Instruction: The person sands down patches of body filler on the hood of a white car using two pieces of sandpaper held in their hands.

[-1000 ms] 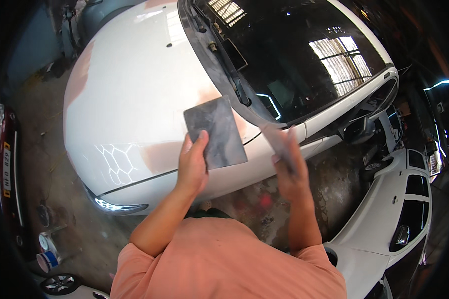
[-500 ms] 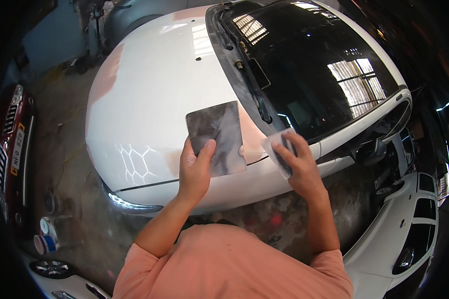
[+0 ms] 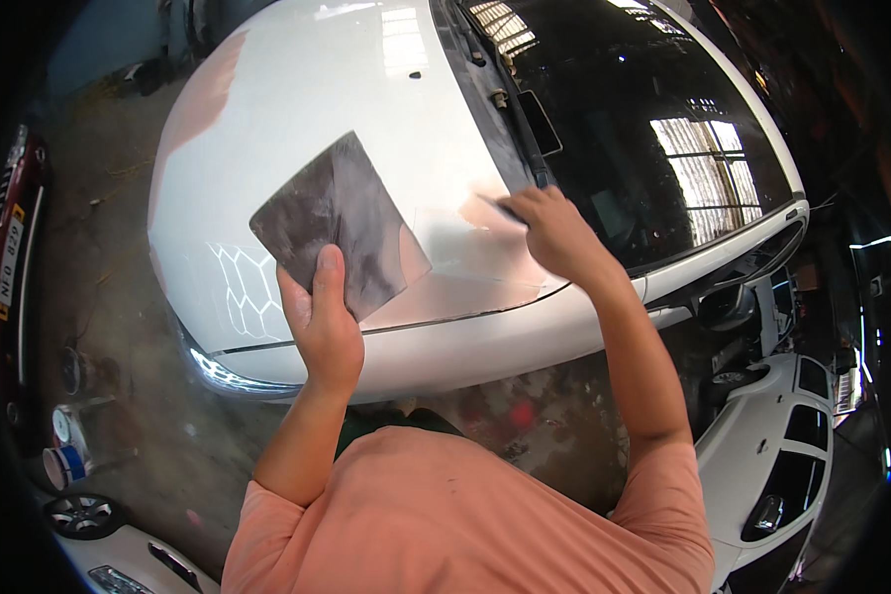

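Note:
My left hand (image 3: pixel 322 322) holds a dark, smudged square plate (image 3: pixel 332 198) over the white car hood (image 3: pixel 228 168), thumb on its face, with some pinkish material near its right edge. My right hand (image 3: pixel 559 233) grips a thin flat spreader (image 3: pixel 505 210), mostly hidden by fingers and blur, against a pinkish patch (image 3: pixel 485 277) at the hood's rear corner, beside the windshield base. Another pinkish patch (image 3: pixel 206 94) lies on the hood's far edge.
The dark windshield (image 3: pixel 614 89) and side mirror (image 3: pixel 725 305) are at right. A red vehicle (image 3: pixel 25 277) stands at left. Tubs (image 3: pixel 64 463) sit on the concrete floor (image 3: pixel 119 356). Other white cars (image 3: pixel 762 465) (image 3: pixel 139 554) stand at lower right and lower left.
My left hand and plate have shifted left and tilted. My right hand has moved up and inward onto the pinkish corner patch, its spreader turned from upright to low over the hood.

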`<state>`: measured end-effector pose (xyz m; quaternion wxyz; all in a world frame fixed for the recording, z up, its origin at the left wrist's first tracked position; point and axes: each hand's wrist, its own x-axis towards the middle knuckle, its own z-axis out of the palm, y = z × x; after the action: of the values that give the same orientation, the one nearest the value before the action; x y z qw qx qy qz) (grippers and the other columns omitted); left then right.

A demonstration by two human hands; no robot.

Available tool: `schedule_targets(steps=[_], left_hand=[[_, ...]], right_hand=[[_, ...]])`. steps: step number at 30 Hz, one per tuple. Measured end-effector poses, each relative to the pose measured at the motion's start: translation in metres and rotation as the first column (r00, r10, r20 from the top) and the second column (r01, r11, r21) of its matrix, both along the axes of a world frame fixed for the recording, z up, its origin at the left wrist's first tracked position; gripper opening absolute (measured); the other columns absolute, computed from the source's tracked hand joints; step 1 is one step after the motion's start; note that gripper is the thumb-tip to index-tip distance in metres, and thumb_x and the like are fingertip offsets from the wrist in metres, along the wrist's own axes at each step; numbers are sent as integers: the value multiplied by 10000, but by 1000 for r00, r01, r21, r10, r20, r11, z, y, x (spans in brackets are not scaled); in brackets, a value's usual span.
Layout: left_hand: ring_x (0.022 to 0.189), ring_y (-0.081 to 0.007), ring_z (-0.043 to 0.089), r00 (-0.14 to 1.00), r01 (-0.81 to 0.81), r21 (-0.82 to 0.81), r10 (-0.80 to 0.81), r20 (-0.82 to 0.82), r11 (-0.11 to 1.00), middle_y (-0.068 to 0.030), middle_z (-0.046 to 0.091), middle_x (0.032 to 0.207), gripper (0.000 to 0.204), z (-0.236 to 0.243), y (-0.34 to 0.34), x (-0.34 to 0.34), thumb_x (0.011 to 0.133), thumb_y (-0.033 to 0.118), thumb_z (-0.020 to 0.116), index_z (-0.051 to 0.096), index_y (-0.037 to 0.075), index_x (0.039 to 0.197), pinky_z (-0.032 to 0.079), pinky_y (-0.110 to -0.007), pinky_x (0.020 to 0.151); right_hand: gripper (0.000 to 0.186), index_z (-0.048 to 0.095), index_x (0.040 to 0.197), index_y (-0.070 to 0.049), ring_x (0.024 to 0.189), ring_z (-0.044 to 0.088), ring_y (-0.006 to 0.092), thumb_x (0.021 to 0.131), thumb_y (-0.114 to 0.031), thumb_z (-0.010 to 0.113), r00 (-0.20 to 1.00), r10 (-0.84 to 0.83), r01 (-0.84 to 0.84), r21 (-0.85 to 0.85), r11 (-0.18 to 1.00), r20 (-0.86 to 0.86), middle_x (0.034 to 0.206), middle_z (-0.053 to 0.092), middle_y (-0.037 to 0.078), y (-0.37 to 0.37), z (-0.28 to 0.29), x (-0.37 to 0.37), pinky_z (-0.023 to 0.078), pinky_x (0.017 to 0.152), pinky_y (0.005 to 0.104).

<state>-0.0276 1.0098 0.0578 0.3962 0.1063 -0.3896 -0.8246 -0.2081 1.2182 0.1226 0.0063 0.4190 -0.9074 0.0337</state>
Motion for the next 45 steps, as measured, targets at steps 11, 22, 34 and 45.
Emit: schedule_targets(steps=[11,22,34,45], left_hand=[[1220,-222,527,979,46,160,-76,187,986,-125,526,1353,475,-74,-34,35,1016,129,542,375,4,1443,417,-365,1041],[1183,-182,504,971,116,127,-140,196,985,-112,531,1320,421,-66,-49,24,1029,139,517,396,-30,1394,393,-322,1023],[1284,-222,480,952,166,144,-197,233,975,-127,473,1426,542,-77,-46,39,1014,94,515,299,6,1503,376,-364,1088],[1255,-222,496,944,160,192,-206,256,968,-124,499,1389,507,-84,-43,49,1013,137,545,356,-4,1462,393,-359,1063]], right_hand=[[380,644,1288,-113,1227,512,284,925,-88,534,985,-170,152,355,922,18,1338,605,44,-59,-34,-70,411,1046,405],[568,626,1286,-71,1165,551,297,763,99,482,1000,11,-2,316,949,-27,1324,620,70,-7,-44,45,420,1009,434],[409,657,1244,-129,1156,557,296,878,-27,507,976,-133,177,266,948,-173,1280,626,40,-43,-36,-50,440,982,430],[371,681,1226,-140,1171,566,269,893,-70,532,989,-149,144,271,952,-3,1245,642,27,-46,-57,-71,462,974,414]])
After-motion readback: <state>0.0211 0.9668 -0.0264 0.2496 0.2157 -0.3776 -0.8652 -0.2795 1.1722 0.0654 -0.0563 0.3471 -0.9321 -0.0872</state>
